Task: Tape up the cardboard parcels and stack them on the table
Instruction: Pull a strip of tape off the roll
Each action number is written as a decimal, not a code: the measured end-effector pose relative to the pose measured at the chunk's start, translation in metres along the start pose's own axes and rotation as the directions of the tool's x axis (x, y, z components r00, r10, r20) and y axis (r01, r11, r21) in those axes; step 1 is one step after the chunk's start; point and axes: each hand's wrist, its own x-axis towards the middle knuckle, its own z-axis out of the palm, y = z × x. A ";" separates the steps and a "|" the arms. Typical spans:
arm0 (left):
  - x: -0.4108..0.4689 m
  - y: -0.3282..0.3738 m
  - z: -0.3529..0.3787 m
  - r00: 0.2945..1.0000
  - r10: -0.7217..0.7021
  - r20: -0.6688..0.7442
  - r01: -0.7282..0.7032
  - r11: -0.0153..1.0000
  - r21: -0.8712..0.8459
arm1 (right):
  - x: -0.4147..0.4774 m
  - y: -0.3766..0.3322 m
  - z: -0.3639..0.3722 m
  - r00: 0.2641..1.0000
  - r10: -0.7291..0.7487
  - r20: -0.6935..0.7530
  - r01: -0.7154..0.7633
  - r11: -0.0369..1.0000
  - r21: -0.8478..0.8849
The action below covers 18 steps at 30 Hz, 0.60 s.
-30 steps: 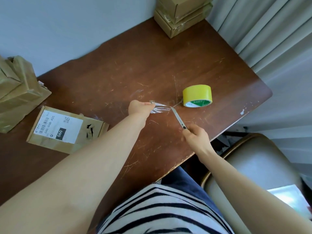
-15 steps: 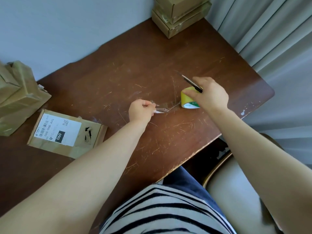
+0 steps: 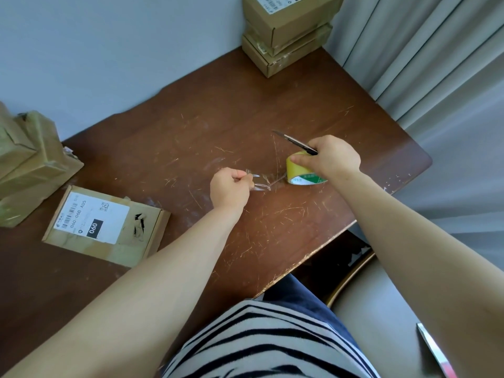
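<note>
Moved up from the table edge, the right hand presses the round yellow tape roll while gripping a slim utility knife. Left of the roll, the left hand pinches a crinkled clear tape strip. Farther left lies a flat labelled cardboard parcel.

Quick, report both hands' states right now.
Left hand: pinching the clear tape strip.
Right hand: gripping the utility knife, resting on the tape roll.

Both forearms reach forward, left hand fisted in a pinch, right hand curled, thumb seemingly outstretched.
</note>
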 end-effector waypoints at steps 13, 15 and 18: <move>0.003 -0.008 -0.005 0.999 0.033 -0.018 -0.033 0.999 -0.004 | -0.007 -0.002 -0.002 1.000 -0.018 0.000 0.018 0.998 0.057; 0.008 -0.011 -0.008 1.000 -0.014 -0.010 0.014 1.000 0.023 | -0.017 -0.003 -0.002 0.982 -0.051 -0.183 0.082 0.983 0.166; 0.011 -0.015 -0.009 0.997 -0.070 -0.017 0.071 0.997 0.027 | -0.041 -0.011 0.007 0.907 -0.129 -0.401 0.263 0.916 0.301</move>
